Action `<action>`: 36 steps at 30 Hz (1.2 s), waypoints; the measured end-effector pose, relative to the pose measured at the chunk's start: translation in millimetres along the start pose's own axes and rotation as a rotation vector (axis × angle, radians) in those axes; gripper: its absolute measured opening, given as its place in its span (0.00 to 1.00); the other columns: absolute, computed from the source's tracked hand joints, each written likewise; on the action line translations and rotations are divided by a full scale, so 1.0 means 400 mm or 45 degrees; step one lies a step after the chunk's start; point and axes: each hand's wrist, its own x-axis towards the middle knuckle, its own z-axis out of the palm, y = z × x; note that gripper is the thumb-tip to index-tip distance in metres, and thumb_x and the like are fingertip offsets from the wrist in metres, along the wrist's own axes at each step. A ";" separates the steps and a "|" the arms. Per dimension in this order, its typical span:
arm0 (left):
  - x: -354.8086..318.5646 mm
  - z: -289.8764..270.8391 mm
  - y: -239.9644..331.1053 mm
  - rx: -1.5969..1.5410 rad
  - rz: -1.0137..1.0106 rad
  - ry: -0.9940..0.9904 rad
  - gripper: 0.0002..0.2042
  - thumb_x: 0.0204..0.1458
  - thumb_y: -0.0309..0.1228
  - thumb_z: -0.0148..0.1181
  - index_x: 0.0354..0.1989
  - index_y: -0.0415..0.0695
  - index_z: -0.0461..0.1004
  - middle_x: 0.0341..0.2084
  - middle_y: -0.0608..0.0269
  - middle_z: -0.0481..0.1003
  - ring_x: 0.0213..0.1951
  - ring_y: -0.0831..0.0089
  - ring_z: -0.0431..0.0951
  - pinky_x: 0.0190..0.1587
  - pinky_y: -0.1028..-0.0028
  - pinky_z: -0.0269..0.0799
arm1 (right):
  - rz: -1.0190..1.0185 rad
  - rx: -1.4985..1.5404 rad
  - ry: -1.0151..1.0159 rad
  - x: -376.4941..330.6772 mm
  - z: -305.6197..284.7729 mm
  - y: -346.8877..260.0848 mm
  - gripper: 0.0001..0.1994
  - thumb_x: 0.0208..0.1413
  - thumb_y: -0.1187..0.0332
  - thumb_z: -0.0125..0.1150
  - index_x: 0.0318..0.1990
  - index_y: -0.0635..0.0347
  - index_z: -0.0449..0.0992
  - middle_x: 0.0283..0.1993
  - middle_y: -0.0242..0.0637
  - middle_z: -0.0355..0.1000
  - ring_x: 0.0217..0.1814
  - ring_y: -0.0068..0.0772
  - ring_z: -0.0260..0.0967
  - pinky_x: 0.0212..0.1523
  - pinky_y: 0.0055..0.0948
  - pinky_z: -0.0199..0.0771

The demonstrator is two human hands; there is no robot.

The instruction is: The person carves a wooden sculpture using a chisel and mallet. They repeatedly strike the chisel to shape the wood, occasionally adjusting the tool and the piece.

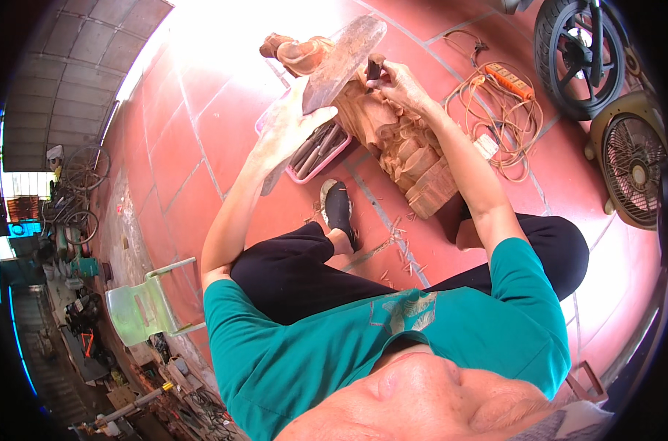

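Note:
A carved wooden figure lies on the tiled floor in front of me, its base toward my right knee. My left hand is closed round a long flat wooden bat, whose broad end rises over the far part of the carving. In my right hand a dark, short-looking chisel is pinched upright above the figure; its cutting end is hidden. Under my left forearm sits a pink basket full of several dark chisels, partly covered by the hand and bat.
Wood chips lie between my feet. To the right are an orange power strip with a tangled cord, a motorbike wheel and a floor fan. A pale green chair and bicycles stand left.

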 end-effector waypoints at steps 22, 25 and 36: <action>0.017 0.032 0.029 -0.006 0.089 0.037 0.39 0.55 0.47 0.68 0.69 0.41 0.56 0.39 0.36 0.79 0.42 0.46 0.82 0.46 0.55 0.75 | -0.122 -0.127 -0.042 0.012 -0.003 -0.020 0.15 0.54 0.72 0.71 0.48 0.63 0.77 0.37 0.42 0.80 0.37 0.31 0.79 0.39 0.34 0.78; 0.026 0.014 0.014 0.180 0.094 -0.045 0.39 0.56 0.47 0.67 0.69 0.43 0.55 0.40 0.36 0.79 0.41 0.46 0.83 0.45 0.53 0.76 | -0.052 -0.047 -0.014 0.011 -0.011 -0.020 0.14 0.54 0.73 0.71 0.47 0.64 0.77 0.37 0.41 0.80 0.36 0.27 0.79 0.38 0.33 0.78; 0.016 -0.011 0.087 -0.084 0.066 0.094 0.41 0.56 0.48 0.67 0.70 0.37 0.54 0.44 0.37 0.80 0.47 0.49 0.83 0.50 0.60 0.76 | 0.048 0.019 0.013 0.025 -0.016 0.035 0.10 0.54 0.72 0.72 0.41 0.65 0.78 0.32 0.39 0.80 0.33 0.25 0.77 0.36 0.31 0.77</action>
